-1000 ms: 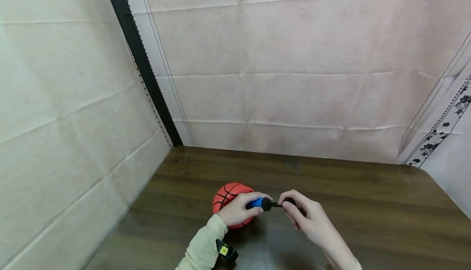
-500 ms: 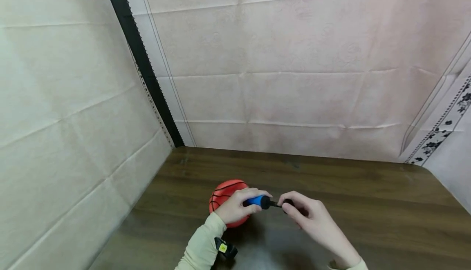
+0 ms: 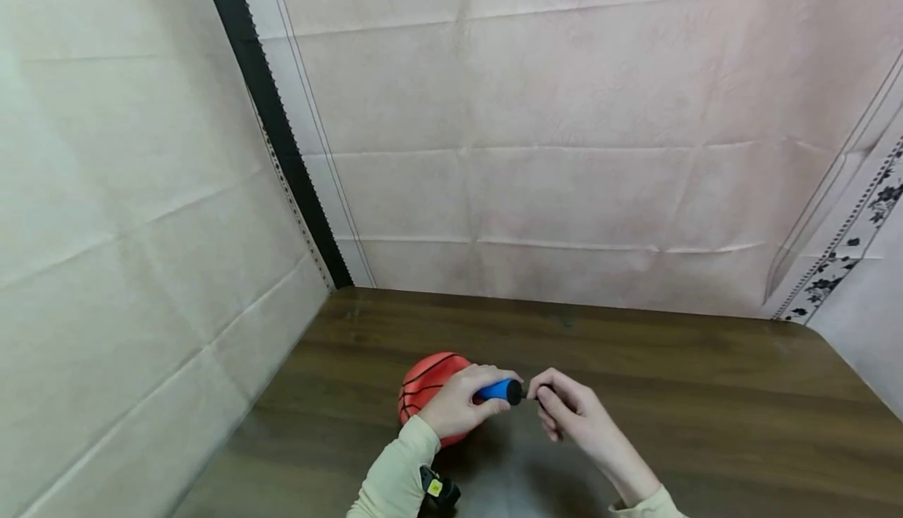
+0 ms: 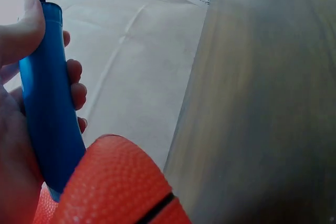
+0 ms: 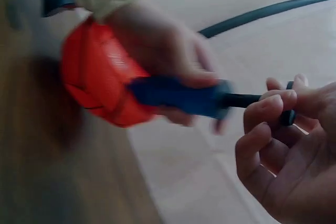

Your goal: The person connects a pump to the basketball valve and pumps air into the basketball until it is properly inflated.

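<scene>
My left hand (image 3: 455,407) wraps round the blue barrel of a ball pump (image 3: 498,390), which lies almost level above the table. Directly behind that hand is a small red basketball (image 3: 421,383), and the barrel's far end meets it in the right wrist view. Whether a needle sits in the ball is hidden. My right hand (image 3: 573,414) pinches the pump's black handle (image 5: 287,117) between thumb and fingers. A short black rod (image 5: 243,100) shows between handle and barrel. The left wrist view shows my left thumb and fingertips round the pump barrel (image 4: 50,93).
Beneath the hands spreads a brown wood-grain table (image 3: 677,385). Pale creased cloth walls (image 3: 564,189) rise behind it and at both sides. A black strip (image 3: 282,138) runs down the left corner. A black camera (image 3: 440,489) is strapped to my left wrist.
My right hand has come left, closer to the pump's barrel, and less rod shows between them. The ball has shifted slightly left. My left hand keeps its grip.
</scene>
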A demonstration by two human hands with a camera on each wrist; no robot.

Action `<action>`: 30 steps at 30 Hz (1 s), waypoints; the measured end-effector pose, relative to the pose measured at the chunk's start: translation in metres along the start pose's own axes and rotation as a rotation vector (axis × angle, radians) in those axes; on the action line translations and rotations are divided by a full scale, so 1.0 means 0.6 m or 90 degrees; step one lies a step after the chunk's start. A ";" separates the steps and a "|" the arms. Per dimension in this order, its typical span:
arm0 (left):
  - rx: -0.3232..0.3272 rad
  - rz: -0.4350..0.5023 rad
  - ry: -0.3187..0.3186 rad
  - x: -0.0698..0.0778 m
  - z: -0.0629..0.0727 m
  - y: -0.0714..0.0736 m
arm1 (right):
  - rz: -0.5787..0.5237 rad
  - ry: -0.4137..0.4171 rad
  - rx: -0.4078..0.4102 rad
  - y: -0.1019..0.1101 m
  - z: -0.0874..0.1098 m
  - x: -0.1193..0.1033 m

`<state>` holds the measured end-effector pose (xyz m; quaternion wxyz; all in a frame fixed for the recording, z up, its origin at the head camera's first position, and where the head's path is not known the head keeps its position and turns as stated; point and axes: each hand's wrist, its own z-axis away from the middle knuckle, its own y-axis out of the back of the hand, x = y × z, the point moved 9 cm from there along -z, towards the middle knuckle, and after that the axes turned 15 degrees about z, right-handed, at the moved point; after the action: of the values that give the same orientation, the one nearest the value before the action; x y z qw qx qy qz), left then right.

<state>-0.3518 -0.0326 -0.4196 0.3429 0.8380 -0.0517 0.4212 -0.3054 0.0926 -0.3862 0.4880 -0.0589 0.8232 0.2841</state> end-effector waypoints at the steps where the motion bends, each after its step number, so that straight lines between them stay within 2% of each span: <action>1: -0.007 -0.008 -0.004 0.000 0.000 -0.005 | 0.004 -0.007 -0.002 -0.005 0.000 0.008; 6: -0.032 0.011 0.015 -0.003 0.007 -0.012 | 0.046 -0.082 0.001 -0.002 0.011 0.028; 8: -0.025 0.022 0.030 -0.009 0.010 -0.004 | 0.064 -0.083 0.009 0.012 0.016 0.018; 12: -0.003 0.008 0.068 -0.022 0.016 0.014 | 0.074 0.015 0.012 0.046 0.025 -0.017; 14: -0.003 -0.006 0.085 -0.025 0.017 0.018 | 0.056 0.048 -0.010 0.054 0.029 -0.021; 16: -0.008 -0.016 0.091 -0.026 0.017 0.015 | 0.016 0.063 -0.058 0.046 0.029 -0.016; 19: -0.020 -0.018 0.084 -0.024 0.017 0.006 | -0.046 0.042 -0.119 0.018 0.020 -0.001; 21: -0.029 -0.016 0.076 -0.021 0.016 0.000 | -0.051 0.024 -0.137 -0.004 0.010 0.009; 26: -0.050 -0.034 0.047 -0.010 0.009 -0.009 | 0.021 -0.016 -0.097 -0.027 -0.007 0.029; 28: -0.057 -0.043 0.028 -0.004 0.005 -0.009 | 0.002 -0.044 -0.093 -0.023 -0.005 0.035; 30: -0.064 -0.048 0.012 0.002 0.002 -0.008 | -0.047 -0.077 -0.103 -0.014 0.002 0.039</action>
<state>-0.3484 -0.0296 -0.4215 0.4004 0.8172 -0.0379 0.4129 -0.3134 0.0906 -0.4097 0.5409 -0.1113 0.7638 0.3342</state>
